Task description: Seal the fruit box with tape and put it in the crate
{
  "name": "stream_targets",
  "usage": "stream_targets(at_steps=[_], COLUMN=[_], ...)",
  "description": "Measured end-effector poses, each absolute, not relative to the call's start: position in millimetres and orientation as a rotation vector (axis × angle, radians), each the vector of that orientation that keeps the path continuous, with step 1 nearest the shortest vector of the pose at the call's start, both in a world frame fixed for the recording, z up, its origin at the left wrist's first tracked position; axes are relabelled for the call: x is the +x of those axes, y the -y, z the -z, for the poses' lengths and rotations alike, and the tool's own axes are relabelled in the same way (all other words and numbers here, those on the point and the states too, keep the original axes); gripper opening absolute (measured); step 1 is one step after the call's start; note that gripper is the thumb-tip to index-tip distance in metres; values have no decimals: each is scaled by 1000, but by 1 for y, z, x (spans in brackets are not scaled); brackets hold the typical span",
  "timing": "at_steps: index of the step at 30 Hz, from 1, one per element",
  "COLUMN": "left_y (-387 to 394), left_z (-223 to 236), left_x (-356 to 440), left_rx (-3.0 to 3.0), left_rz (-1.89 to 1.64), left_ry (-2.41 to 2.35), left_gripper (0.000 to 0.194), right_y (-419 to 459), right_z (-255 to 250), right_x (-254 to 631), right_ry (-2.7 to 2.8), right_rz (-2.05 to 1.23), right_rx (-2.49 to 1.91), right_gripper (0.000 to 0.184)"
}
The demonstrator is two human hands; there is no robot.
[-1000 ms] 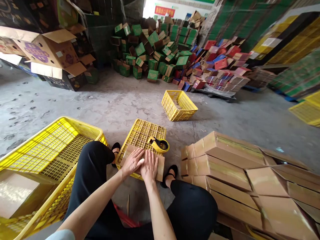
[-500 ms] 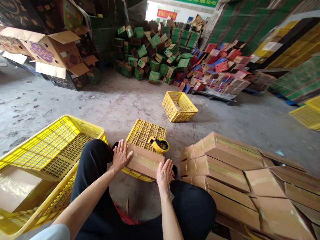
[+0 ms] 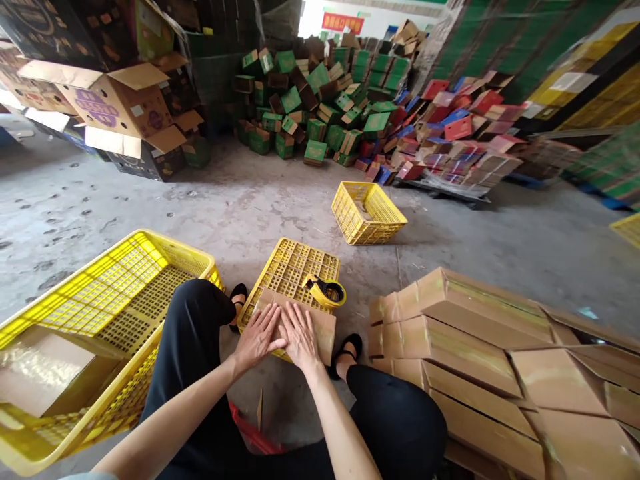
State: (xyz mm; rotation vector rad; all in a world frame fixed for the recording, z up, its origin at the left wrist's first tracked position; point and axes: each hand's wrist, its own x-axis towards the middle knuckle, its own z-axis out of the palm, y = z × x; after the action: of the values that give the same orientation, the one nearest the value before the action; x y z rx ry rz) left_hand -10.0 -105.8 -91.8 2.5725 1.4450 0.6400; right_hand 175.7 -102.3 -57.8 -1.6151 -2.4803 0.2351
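Observation:
A flat piece of brown cardboard (image 3: 324, 330), perhaps a folded carton, lies on an upturned yellow crate (image 3: 295, 257) between my knees. My left hand (image 3: 257, 337) rests flat on its middle, fingers stretched out. Beside it my right hand (image 3: 300, 333) also presses flat on the cardboard, the two hands nearly touching. Both palms hide much of the cardboard's surface. Just beyond it, on the crate's right side, lies a yellow and black tape dispenser (image 3: 325, 291), which neither hand touches.
On my left stands a large yellow crate (image 3: 207, 263) with a cardboard piece (image 3: 45, 367) inside. Stacked taped cartons (image 3: 475, 333) fill the right side. Ahead are a smaller yellow crate (image 3: 370, 230), a heap of green boxes (image 3: 315, 130) and red and blue boxes (image 3: 457, 127).
My hands have moved inward from the cardboard's two ends to its middle, side by side. The view has shifted slightly; the tape dispenser stays on the crate.

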Motion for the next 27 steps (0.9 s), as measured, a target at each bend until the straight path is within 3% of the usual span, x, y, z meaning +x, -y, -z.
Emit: stream_targets(at_steps=[12,27], left_y=[108,104], left_z=[85,97], left_x=[-13,-24], left_rx=[2561,2473], left_rz=[-609,-653], left_ry=[-1514,-1733], left_gripper=[91,84], right_y=[100,120], right_z=[57,66], right_x=[219,246], right_ry=[2274,1905], right_rz=[-16,-129], right_rx=[-2006,-2373], right_gripper=[57,61])
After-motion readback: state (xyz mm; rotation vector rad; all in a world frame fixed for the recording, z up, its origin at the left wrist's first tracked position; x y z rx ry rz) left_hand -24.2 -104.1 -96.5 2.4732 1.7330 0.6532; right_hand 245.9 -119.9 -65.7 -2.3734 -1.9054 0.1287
